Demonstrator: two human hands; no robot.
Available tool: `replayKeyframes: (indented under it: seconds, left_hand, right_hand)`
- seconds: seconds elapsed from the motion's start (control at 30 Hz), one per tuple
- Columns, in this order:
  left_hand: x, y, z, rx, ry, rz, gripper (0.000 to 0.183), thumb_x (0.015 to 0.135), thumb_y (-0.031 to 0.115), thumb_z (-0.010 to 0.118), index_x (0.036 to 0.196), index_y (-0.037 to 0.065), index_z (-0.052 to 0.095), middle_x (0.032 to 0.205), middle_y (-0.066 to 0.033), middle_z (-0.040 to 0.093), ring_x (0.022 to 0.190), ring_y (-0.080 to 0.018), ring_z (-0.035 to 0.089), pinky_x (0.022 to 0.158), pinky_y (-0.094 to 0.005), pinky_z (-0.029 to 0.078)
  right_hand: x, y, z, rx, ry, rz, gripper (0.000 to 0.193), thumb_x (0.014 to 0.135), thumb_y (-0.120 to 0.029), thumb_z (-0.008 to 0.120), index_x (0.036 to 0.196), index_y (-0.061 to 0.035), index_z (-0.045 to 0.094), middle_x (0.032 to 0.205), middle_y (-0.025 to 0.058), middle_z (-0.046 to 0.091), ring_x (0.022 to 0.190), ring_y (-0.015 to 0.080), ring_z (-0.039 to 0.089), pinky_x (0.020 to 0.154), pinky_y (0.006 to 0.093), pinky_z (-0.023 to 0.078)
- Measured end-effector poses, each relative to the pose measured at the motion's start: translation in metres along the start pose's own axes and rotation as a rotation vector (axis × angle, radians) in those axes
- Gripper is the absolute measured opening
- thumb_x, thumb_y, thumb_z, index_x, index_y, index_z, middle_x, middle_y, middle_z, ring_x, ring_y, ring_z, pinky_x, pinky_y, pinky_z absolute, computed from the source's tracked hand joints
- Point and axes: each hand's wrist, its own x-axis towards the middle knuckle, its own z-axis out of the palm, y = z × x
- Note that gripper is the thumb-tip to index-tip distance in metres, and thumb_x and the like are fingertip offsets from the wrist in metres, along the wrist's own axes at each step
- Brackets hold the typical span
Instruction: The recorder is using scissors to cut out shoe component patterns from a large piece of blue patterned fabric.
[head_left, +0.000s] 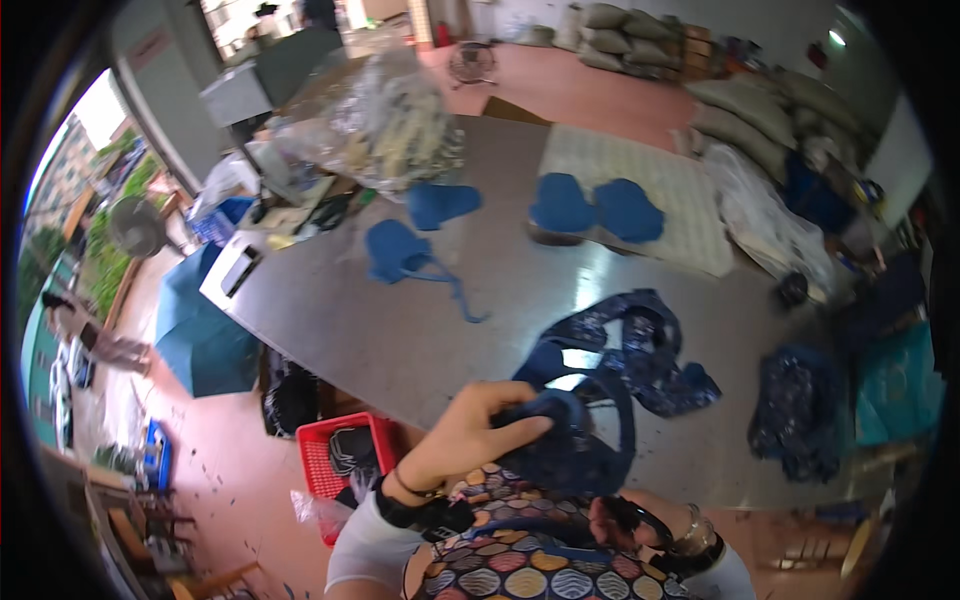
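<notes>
My left hand (pixel 478 432) is closed, thumb against fingers, on a dark blue piece of fabric (pixel 575 450) at the table's near edge. Beyond it, a tangled strip of shiny dark blue material (pixel 650 350) lies on the metal table (pixel 350 330), with loops and cut-out gaps. My right hand (pixel 630 522), low and close to my patterned apron (pixel 530 580), curls around something dark with a loop-like edge; its kind is unclear. Farther off lie matte blue cut pieces: one with a trailing strip (pixel 398 250), a single one (pixel 440 204), and a rounded pair (pixel 600 208).
A clear bag of pale items (pixel 390 125) stands at the far left. White sheets (pixel 680 200) and a white plastic bag (pixel 765 215) lie far right. A shiny dark blue bundle (pixel 795 410) sits right. Below the left edge are a red basket (pixel 345 455) and teal umbrella (pixel 205 325).
</notes>
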Motion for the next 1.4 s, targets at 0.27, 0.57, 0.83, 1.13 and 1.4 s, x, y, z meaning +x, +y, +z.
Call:
replayKeyframes:
  seconds: [0.27, 0.57, 0.83, 1.13, 1.4]
  left_hand:
    - [0.002, 0.002, 0.010, -0.092, -0.007, -0.047, 0.011, 0.084, 0.008, 0.064, 0.082, -0.003, 0.061, 0.073, 0.0029, 0.057, 0.067, -0.0025, 0.048, 0.059, -0.0176, 0.039]
    - [0.002, 0.005, 0.006, -0.043, 0.001, -0.030, 0.012, 0.079, 0.007, 0.068, 0.082, -0.004, 0.062, 0.073, -0.0003, 0.061, 0.068, -0.0036, 0.053, 0.060, -0.0176, 0.043]
    - [0.003, 0.006, 0.007, -0.033, -0.039, -0.015, 0.011, 0.078, 0.005, 0.068, 0.079, -0.004, 0.062, 0.071, -0.0005, 0.061, 0.065, -0.0036, 0.054, 0.057, -0.0173, 0.043]
    - [0.005, -0.003, 0.013, -0.077, 0.008, 0.032, 0.009, 0.078, 0.004, 0.067, 0.078, -0.003, 0.061, 0.071, 0.0007, 0.061, 0.065, -0.0029, 0.053, 0.057, -0.0173, 0.043]
    - [0.008, -0.022, 0.042, -0.208, 0.185, 0.156, 0.008, 0.080, 0.004, 0.066, 0.081, -0.001, 0.059, 0.076, 0.0005, 0.060, 0.068, -0.0024, 0.050, 0.060, -0.0174, 0.041]
  right_hand:
    - [-0.005, 0.015, -0.008, -0.116, -0.045, -0.031, 0.060, 0.076, -0.049, 0.069, 0.107, -0.0034, 0.047, 0.085, 0.0025, 0.058, 0.076, 0.0067, 0.051, 0.068, 0.0185, 0.042]
    - [-0.001, 0.015, -0.011, -0.026, -0.026, -0.042, 0.042, 0.082, -0.037, 0.066, 0.103, -0.0036, 0.053, 0.078, 0.0019, 0.058, 0.070, 0.0084, 0.053, 0.065, 0.0188, 0.041]
    - [-0.003, 0.023, -0.026, -0.133, -0.085, -0.065, 0.052, 0.073, -0.034, 0.076, 0.108, -0.0028, 0.053, 0.081, 0.0031, 0.060, 0.074, 0.0107, 0.055, 0.066, 0.0213, 0.044]
    - [-0.004, 0.032, -0.026, -0.044, -0.008, 0.085, 0.058, 0.069, -0.041, 0.077, 0.106, -0.0033, 0.053, 0.080, 0.0025, 0.060, 0.073, 0.0110, 0.057, 0.065, 0.0229, 0.045]
    - [-0.001, 0.004, -0.005, -0.072, 0.085, 0.025, 0.043, 0.070, -0.020, 0.074, 0.101, -0.0030, 0.050, 0.077, 0.0030, 0.059, 0.069, 0.0109, 0.057, 0.059, 0.0218, 0.044]
